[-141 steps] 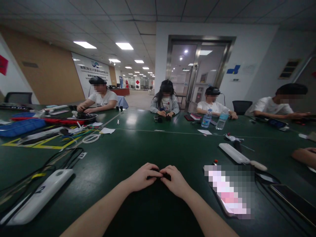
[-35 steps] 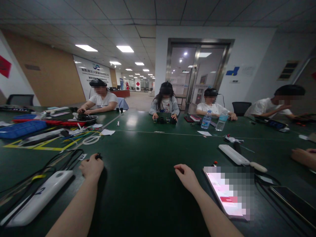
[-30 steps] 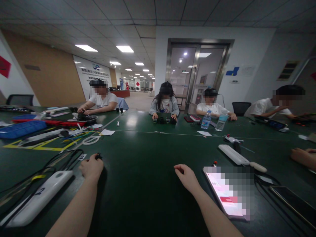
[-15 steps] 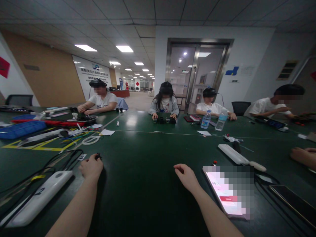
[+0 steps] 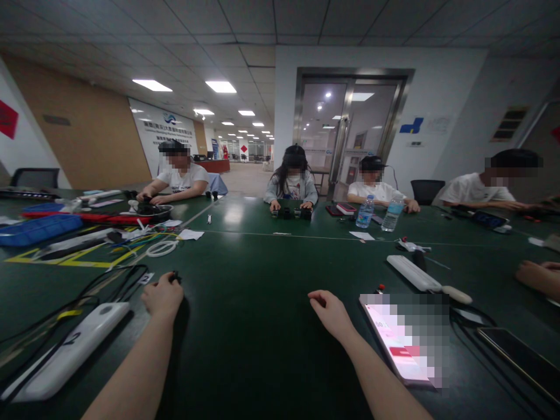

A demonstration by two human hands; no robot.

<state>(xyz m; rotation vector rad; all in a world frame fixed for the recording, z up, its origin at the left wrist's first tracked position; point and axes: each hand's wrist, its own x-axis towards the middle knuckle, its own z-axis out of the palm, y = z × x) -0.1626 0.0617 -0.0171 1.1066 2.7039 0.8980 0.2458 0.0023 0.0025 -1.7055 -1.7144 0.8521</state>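
My left hand (image 5: pixel 163 296) rests on the green table (image 5: pixel 249 326) at the left, fingers curled around a small black object (image 5: pixel 175 276). Only its top shows past the fingers, so its kind is unclear. Right of the middle, my right hand (image 5: pixel 331 315) lies on its side on the table, thumb and fingers loosely curled together. Nothing shows in it. The nearest thing to it is a lit phone (image 5: pixel 396 344), partly blurred out. Close to my left forearm lies a white power strip (image 5: pixel 72 353) marked 2, and a small label (image 5: pixel 146 279) also marked 2 sits near my left hand.
Black cables (image 5: pixel 94 286), a blue tray (image 5: pixel 41 230) and a coil of white cord (image 5: pixel 161 248) lie at the left. Two water bottles (image 5: pixel 392 213), another white power strip (image 5: pixel 412 273) and a dark phone (image 5: pixel 522 359) are at the right. Several people (image 5: pixel 291 178) sit around the table.
My hands have hardly moved. At the far right, a person has lowered a raised arm toward the table. The person at the far left has shifted their hands slightly.
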